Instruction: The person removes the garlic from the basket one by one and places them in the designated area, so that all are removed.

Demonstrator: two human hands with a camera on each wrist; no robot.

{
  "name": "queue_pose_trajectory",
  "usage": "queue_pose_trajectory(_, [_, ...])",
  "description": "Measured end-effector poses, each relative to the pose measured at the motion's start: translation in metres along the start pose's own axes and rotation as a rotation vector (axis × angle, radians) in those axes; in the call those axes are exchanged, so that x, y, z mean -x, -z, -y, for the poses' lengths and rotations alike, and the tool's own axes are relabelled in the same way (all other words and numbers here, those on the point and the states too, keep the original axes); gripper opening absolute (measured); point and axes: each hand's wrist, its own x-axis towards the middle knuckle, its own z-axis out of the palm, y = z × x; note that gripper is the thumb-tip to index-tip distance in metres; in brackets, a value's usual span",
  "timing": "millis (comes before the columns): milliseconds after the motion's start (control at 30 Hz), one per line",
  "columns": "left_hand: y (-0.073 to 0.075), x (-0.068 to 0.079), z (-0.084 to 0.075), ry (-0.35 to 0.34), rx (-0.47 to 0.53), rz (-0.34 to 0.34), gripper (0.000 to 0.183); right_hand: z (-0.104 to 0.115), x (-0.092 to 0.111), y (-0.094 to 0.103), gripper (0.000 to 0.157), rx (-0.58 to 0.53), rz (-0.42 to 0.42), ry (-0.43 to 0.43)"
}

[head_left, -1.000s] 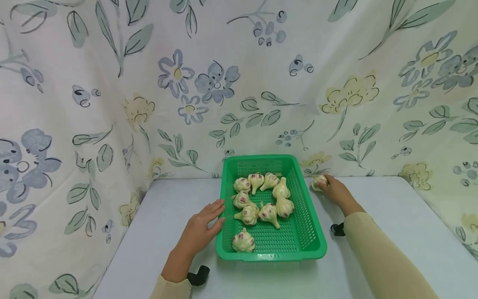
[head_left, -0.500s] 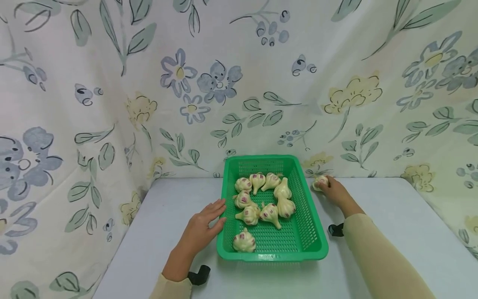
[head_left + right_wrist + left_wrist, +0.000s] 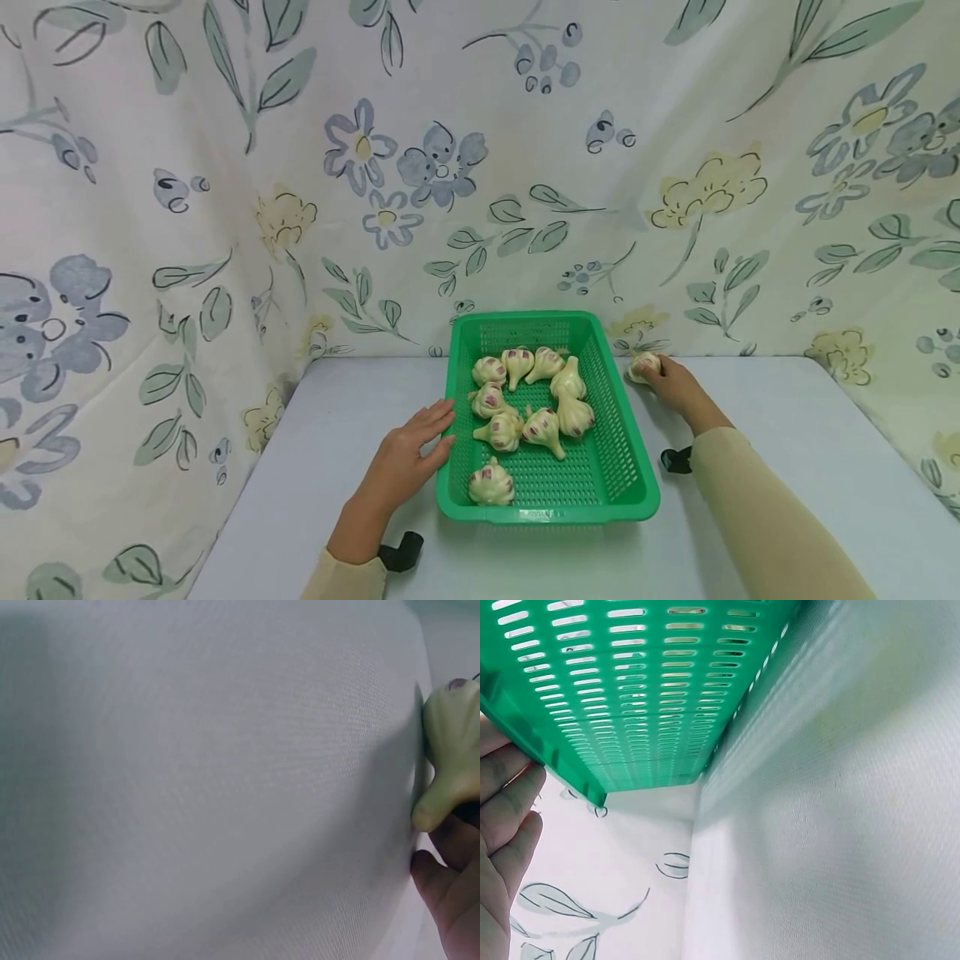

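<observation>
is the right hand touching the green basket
Apart: the head view shows white tabletop between the right hand and the green basket.

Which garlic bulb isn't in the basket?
The bulb held in the right hand, to the right of the green basket; the other nine bulbs all lie inside it.

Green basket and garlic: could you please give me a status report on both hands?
Left hand touching left rim of green basket. Right hand gripping garlic bulb, outside, to the right. Right wall between it and bulbs inside.
</observation>
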Motion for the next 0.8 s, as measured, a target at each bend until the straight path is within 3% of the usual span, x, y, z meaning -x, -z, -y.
queue_pose_trajectory(800, [-0.0004, -0.0001, 0.0001, 0.002, 0.015, 0.007, 0.042, -0.0011, 0.0081, 0.0074, 0.080, -0.003, -0.006, -0.001])
